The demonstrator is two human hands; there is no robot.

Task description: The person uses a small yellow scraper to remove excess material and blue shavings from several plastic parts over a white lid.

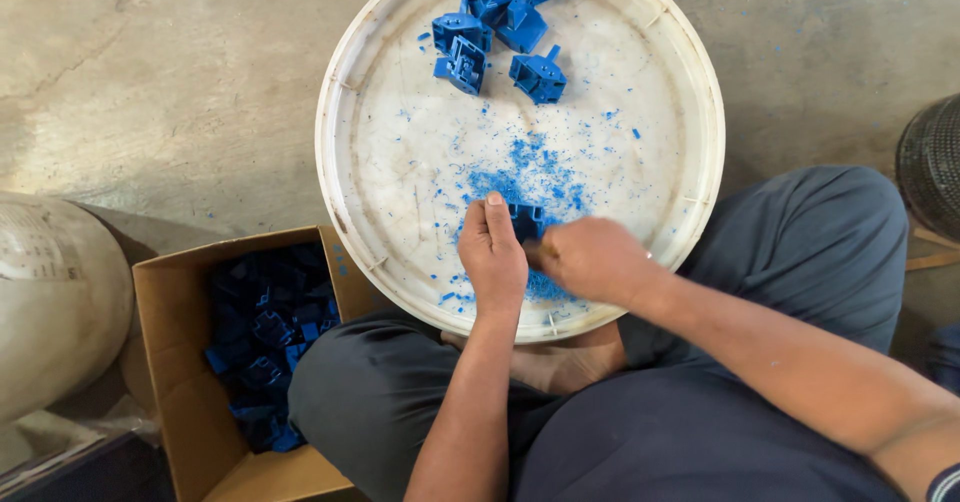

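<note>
The left hand (494, 254) was closed around a small blue plastic part (526, 220), the thumb lying straight along its side, and it held the part just above the near edge of the round white tray (360, 142). The right hand (590, 259) was curled into a loose fist that touched the same part from the other side — something thin showed between its fingers, but I could not tell what it was. Under both hands lay a patch of blue shavings (535, 174), scattered toward the middle of the tray. At the far rim was a small heap of blue parts (500, 12). The tray rested on the person's crossed legs in dark trousers. To the left, on the concrete floor, stood an open cardboard box (165, 362) — it held many more blue pieces (262, 337).
</note>
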